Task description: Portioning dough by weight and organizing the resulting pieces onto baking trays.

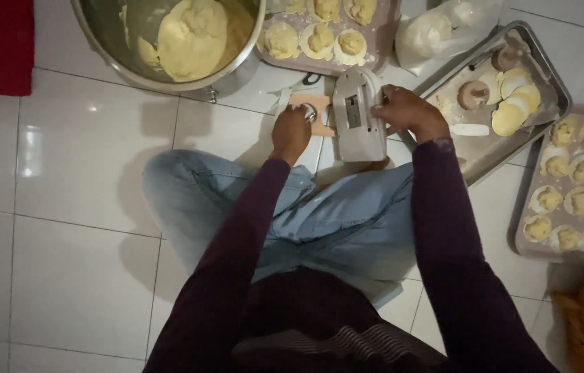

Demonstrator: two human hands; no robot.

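We're seated cross-legged on the white tile floor (pixel 84 207), jeans-clad knees nearest, both arms reaching forward over them.

Left hand (pixel 290 132): fingers curled together, tips pressing down at a small round metal piece (pixel 310 112) on a tan board (pixel 309 103). We can't tell whether it's pinched or just pushed.

Right hand (pixel 402 110): fingers wrapped over the upper right edge of the grey press (pixel 359 114), clamped on it. The press stands just right of the left hand, nearly touching; its long axis runs away from us, slightly tilted. The right hand owns the press and the left is closer to the round piece, which sits at the press's left flank.

Room: tight between the hands. Open tile to the left. The right side is blocked by a metal tray (pixel 547 72) with flat dough discs (pixel 516 103) and two brown round stamps (pixel 473 93), touching or just beside the right wrist. Further right sits a tray of filled pieces (pixel 571 186).

Far: a steel bowl (pixel 98 34) with a dough mass (pixel 192 38) at front left, another tray of filled pieces (pixel 323 38) straight ahead, and a white bag (pixel 433 34) beside it.
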